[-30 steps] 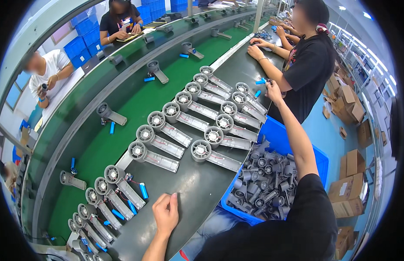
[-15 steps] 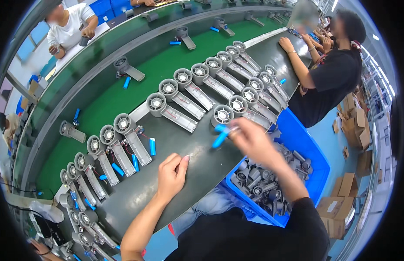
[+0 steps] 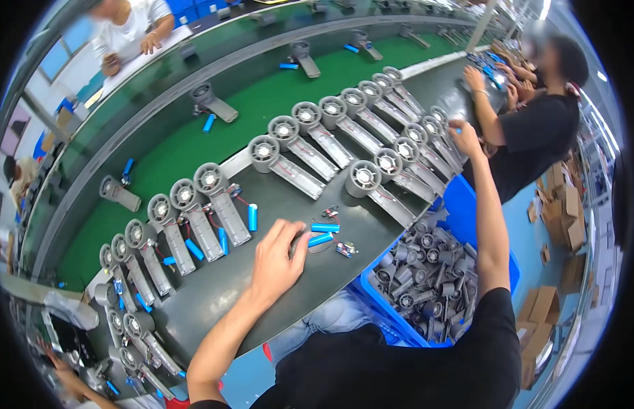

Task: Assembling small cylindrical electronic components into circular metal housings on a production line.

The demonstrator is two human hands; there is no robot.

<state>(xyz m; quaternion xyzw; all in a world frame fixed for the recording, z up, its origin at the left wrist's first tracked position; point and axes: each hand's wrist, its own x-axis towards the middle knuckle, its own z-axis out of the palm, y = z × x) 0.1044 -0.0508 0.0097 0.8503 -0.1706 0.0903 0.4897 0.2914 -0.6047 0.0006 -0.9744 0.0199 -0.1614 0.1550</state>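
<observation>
Batteries (image 3: 325,228) on the table (image 3: 214,300) between fan housings (image 3: 379,193), bin (image 3: 463,204) at right

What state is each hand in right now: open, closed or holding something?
Left hand: partly open, fingers curled beside a blue cylinder; contact unclear.
Right hand: fingers bent near the far grey fan housings; grip cannot be told.

The person's top (image 3: 392,371) is black, with short sleeves (image 3: 499,330). The jeans (image 3: 334,315) are pale blue with whitish, faded patches.
</observation>
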